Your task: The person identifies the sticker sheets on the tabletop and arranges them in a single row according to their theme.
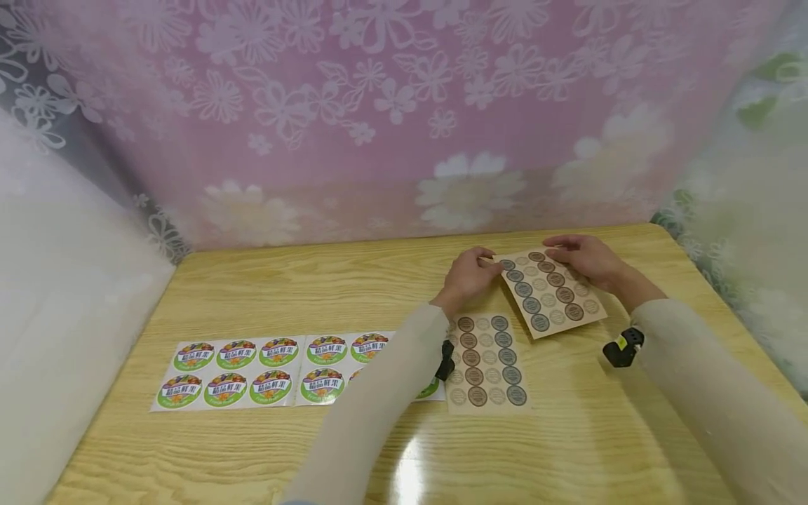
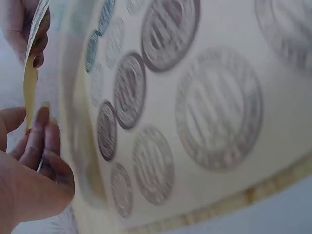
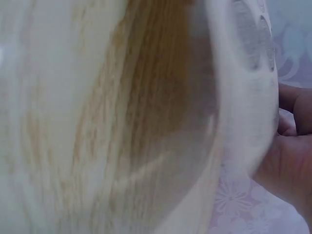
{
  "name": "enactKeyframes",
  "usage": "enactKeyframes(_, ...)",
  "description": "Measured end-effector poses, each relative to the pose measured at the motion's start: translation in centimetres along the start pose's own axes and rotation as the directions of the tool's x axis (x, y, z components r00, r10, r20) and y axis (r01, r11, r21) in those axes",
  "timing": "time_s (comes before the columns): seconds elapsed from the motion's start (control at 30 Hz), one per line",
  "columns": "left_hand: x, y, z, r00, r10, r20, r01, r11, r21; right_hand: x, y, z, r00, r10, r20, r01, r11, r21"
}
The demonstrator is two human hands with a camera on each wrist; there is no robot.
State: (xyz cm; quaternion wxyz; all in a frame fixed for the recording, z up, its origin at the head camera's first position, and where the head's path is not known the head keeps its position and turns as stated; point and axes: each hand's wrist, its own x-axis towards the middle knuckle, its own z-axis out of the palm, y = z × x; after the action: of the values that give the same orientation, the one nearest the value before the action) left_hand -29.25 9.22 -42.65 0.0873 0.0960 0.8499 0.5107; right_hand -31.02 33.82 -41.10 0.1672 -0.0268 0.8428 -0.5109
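Note:
Both hands hold a beige sheet of round stickers by its far edge, tilted up from the table. The left hand pinches its upper left corner between thumb and fingers; in the left wrist view the left hand has the sheet's thin edge between thumb and fingertips. At the upper right, the right hand grips it with the thumb on the printed face. A second beige sticker sheet lies flat beneath the left wrist, its brown, grey and pale circles in columns.
White sheets of round fruit labels lie in a row on the left, partly covered by the left sleeve. The wooden table ends at a pink flowered curtain. Black wrist cameras sit on both cuffs.

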Motion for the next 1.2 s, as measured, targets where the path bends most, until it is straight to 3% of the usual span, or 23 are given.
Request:
enactKeyframes(0.17,-0.6,0.3,0.1,0.998,0.044,0.048,-0.033,0.976,-0.216,-1.3,-0.9,0.1,1.0,-0.011,-0.005,0.011,1.0,-0.024)
enactKeyframes(0.3,-1.1,0.8,0.4,0.992,0.068,0.109,-0.037,0.963,-0.266,-3.1,-1.1,-0.2,1.0,-0.016,0.007,0.016,1.0,-0.009)
enactKeyframes(0.43,-1.6,1.1,1.0,0.983,0.09,0.16,-0.047,0.966,-0.255,-4.9,-0.5,-0.6,1.0,0.012,0.026,-0.014,0.999,0.046)
enactKeyframes(0.67,-2.6,0.8,2.2,0.973,0.072,0.219,-0.052,0.994,-0.098,-7.3,1.6,-0.6,0.997,0.052,0.063,-0.054,0.998,0.026)
enactKeyframes(0.83,-3.2,0.8,2.9,0.962,0.074,0.262,-0.094,0.993,0.065,-8.4,3.0,-0.1,0.996,0.064,0.068,-0.063,0.998,-0.019)
enactKeyframes(0.9,-3.4,1.0,3.2,0.96,0.079,0.267,-0.126,0.979,0.163,-8.6,3.5,0.0,0.996,0.066,0.067,-0.064,0.998,-0.021)
enactKeyframes(1.03,-3.9,1.3,3.9,0.96,0.078,0.269,-0.173,0.92,0.352,-8.9,4.2,0.4,0.996,0.057,0.068,-0.054,0.998,-0.04)
enactKeyframes(1.13,-4.2,1.5,4.1,0.962,0.078,0.263,-0.19,0.882,0.431,-9.1,4.2,0.8,0.998,0.034,0.055,-0.027,0.993,-0.113)
enactKeyframes(1.2,-4.3,1.5,4.2,0.963,0.079,0.256,-0.192,0.87,0.454,-9.3,4.0,1.0,0.999,0.012,0.034,-0.006,0.984,-0.18)
